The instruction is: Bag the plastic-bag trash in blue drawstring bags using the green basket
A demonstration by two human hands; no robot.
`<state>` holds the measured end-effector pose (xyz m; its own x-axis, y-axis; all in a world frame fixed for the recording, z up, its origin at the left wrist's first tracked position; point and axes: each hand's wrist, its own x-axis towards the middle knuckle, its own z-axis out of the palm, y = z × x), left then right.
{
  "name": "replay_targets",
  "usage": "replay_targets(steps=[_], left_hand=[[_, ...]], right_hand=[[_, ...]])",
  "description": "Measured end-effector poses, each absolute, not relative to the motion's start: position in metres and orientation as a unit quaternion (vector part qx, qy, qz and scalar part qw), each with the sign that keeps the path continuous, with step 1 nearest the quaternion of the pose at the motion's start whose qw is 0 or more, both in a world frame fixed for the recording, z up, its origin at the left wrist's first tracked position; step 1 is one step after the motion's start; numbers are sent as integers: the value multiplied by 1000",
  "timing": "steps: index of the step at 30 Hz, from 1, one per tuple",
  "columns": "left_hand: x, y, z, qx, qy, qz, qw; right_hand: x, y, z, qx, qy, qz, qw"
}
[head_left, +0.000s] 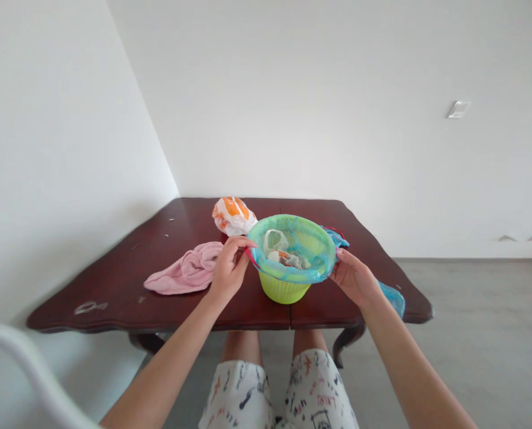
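A green mesh basket (285, 291) stands near the table's front edge. A thin blue plastic bag (308, 275) lines it and folds over the rim, with a red strip showing at the left. Inside lie crumpled white and brownish scraps (289, 258). At the rim's left side, my left hand (232, 266) pinches the bag's edge by the red strip. My right hand (352, 274) holds the bag's edge at the right side of the rim, thumb on top and fingers curled below.
A pink cloth (183, 275) lies left of the basket on the dark red wooden table (127, 262). Behind it sits a knotted white and orange plastic bag (232, 215). Another piece of blue plastic (393, 298) lies at the right, partly behind my right arm. White walls (292, 107) border the table.
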<state>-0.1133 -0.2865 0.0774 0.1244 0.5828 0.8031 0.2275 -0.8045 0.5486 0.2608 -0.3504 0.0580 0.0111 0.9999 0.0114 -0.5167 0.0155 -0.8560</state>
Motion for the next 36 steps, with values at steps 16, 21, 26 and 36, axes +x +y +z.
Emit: replay_targets(steps=[16, 21, 26, 36], left_hand=[[-116, -277, 62, 714, 254, 622, 199], [-121, -296, 57, 678, 314, 653, 121], [-125, -326, 49, 760, 263, 573, -154], [-110, -331, 55, 806, 179, 544, -149]], right_hand=[[258, -365, 62, -400, -350, 571, 626], [259, -376, 63, -429, -403, 524, 616], [241, -397, 51, -477, -441, 424, 632], [217, -412, 45, -413, -327, 507, 683]])
